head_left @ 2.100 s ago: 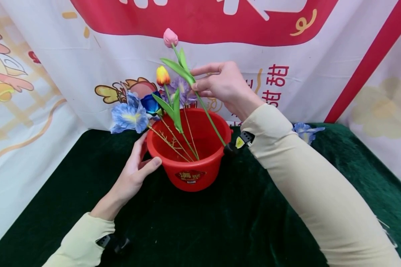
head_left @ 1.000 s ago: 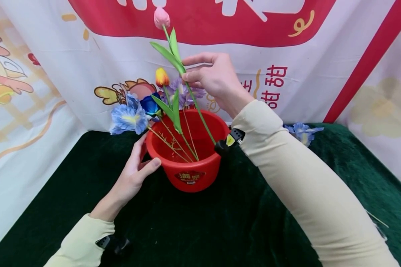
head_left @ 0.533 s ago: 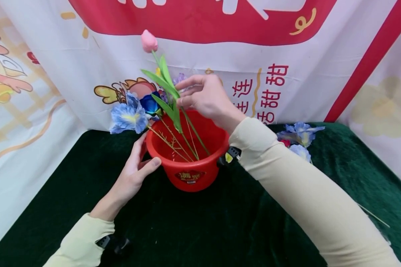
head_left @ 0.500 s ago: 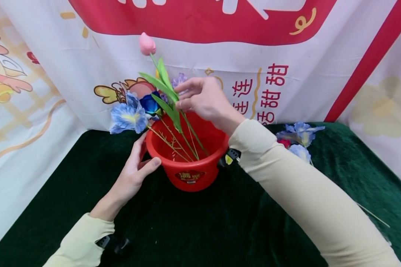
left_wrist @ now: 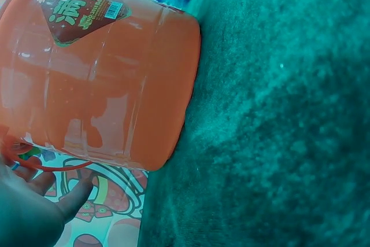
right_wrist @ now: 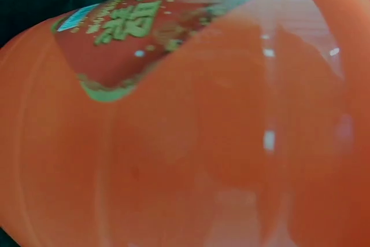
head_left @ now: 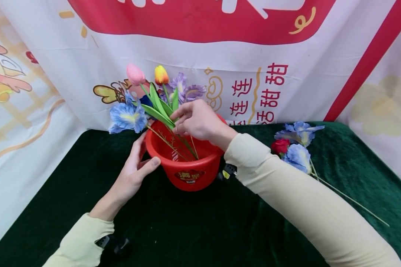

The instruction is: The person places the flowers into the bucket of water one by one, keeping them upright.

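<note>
A red plastic bucket [head_left: 208, 174] stands upright on green cloth, its wall [left_wrist: 98, 91] and label also filling much of both wrist views. My left hand [head_left: 130, 174] holds its left side, thumb at the rim and fingers reaching behind. With fingertips and thumb, my right hand [head_left: 198, 120] pinches a pink tulip [head_left: 135, 75] by its leaves and upper stem; the flower leans left above the rim. Inside the bucket stand a yellow-orange tulip [head_left: 161, 75], purple flowers [head_left: 182, 89], light blue flowers [head_left: 128, 118] and a partly hidden dark blue flower [head_left: 146, 100].
On the green cloth [head_left: 187, 226] at the right lie light blue flowers [head_left: 298, 157] and a red rose [head_left: 280, 146], some stems hidden by the right sleeve. A white printed backdrop [head_left: 254, 59] hangs close behind the bucket.
The pink tulip was first raised, then moved down and left, its stem going deeper into the bucket. My right hand lowered with it. The left hand stayed at the rim.
</note>
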Action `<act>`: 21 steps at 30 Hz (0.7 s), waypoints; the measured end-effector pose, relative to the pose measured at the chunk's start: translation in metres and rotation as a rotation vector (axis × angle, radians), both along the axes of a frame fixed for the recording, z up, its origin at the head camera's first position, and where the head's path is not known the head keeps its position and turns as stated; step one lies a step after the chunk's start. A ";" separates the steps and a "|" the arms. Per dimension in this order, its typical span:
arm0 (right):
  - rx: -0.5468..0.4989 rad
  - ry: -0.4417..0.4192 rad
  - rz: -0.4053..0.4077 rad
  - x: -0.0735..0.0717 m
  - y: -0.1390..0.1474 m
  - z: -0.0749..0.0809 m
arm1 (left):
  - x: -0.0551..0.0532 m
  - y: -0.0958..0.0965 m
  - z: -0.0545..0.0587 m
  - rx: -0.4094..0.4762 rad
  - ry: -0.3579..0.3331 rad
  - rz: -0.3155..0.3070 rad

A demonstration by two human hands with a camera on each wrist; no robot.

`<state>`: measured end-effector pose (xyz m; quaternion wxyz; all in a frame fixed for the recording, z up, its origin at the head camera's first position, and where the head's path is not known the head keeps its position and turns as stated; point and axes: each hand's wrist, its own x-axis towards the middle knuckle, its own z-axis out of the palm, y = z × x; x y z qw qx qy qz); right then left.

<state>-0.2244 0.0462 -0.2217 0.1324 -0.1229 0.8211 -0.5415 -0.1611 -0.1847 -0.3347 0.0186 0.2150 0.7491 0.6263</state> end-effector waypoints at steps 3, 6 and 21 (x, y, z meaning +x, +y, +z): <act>0.013 -0.027 -0.008 0.000 0.000 -0.003 | 0.000 0.000 0.000 0.001 0.000 -0.001; 0.026 -0.040 -0.003 0.001 0.000 -0.004 | -0.001 0.000 0.000 -0.001 0.001 0.000; 0.112 0.007 0.013 0.007 0.014 -0.003 | 0.001 0.001 0.003 0.023 0.014 -0.008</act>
